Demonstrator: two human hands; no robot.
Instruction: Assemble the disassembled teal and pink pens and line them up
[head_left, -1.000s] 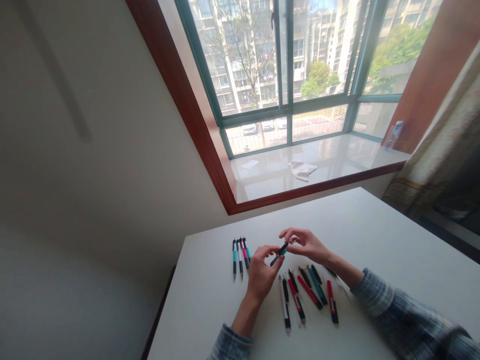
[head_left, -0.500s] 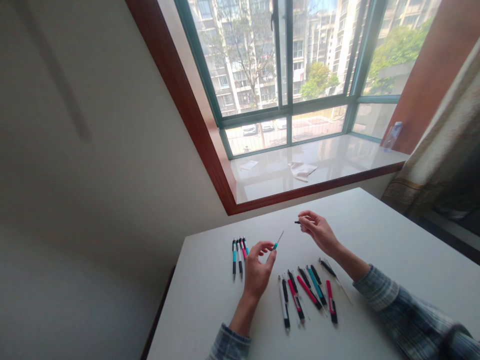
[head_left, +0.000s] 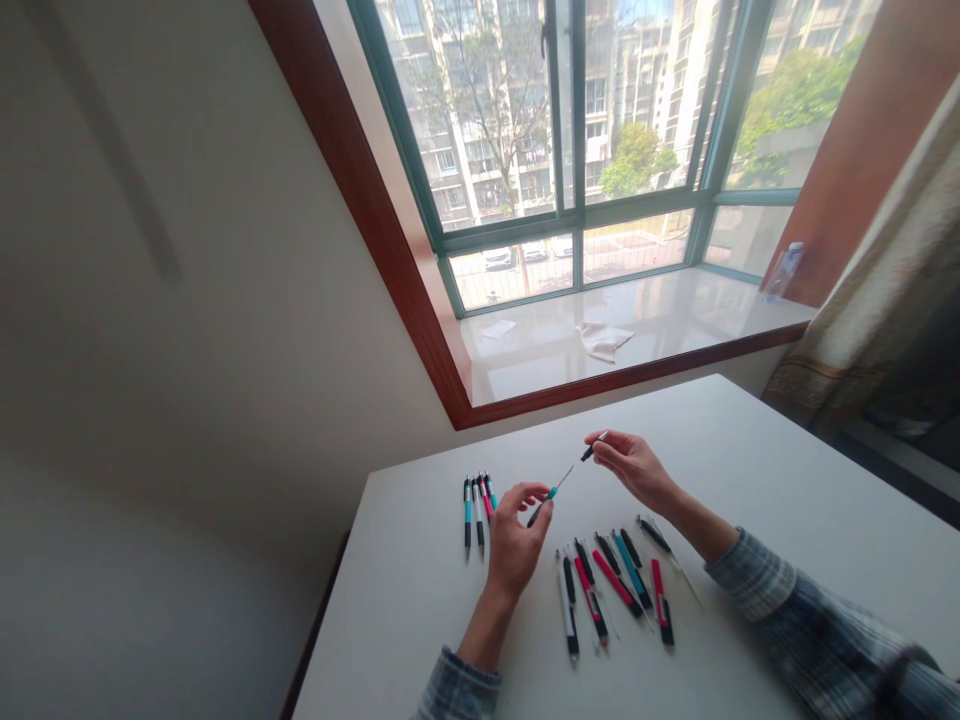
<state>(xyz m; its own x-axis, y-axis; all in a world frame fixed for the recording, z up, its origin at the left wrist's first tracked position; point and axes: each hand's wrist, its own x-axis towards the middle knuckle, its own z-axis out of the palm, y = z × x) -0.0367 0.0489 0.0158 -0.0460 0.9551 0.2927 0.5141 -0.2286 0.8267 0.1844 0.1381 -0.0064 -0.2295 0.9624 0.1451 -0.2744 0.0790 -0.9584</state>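
Note:
Between thumb and fingers, my left hand (head_left: 516, 540) pinches a teal pen barrel (head_left: 553, 493), with a thin refill (head_left: 566, 477) sticking out of its upper right end. My right hand (head_left: 634, 468) pinches a short black pen part (head_left: 593, 447), tilted, its lower end just off the refill's tip and not touching it. Below the hands lie loose pen parts: a white barrel (head_left: 566, 600), a red barrel (head_left: 589, 595), a teal barrel (head_left: 630, 562), another red barrel (head_left: 660, 590), black parts and clear refills. Several whole pens (head_left: 468, 510) lie side by side, partly behind my left hand.
The white table (head_left: 405, 590) carries everything. Behind it, a windowsill (head_left: 525, 375) holds a crumpled cloth (head_left: 604, 340) and a clear plastic bottle (head_left: 784, 272). A wall (head_left: 225, 420) borders the left side; a curtain (head_left: 832, 330) hangs at right.
My right hand has moved slightly left and turned the black part, so it points down toward the refill. In my left hand, the teal barrel has tilted and shows its dark lower end.

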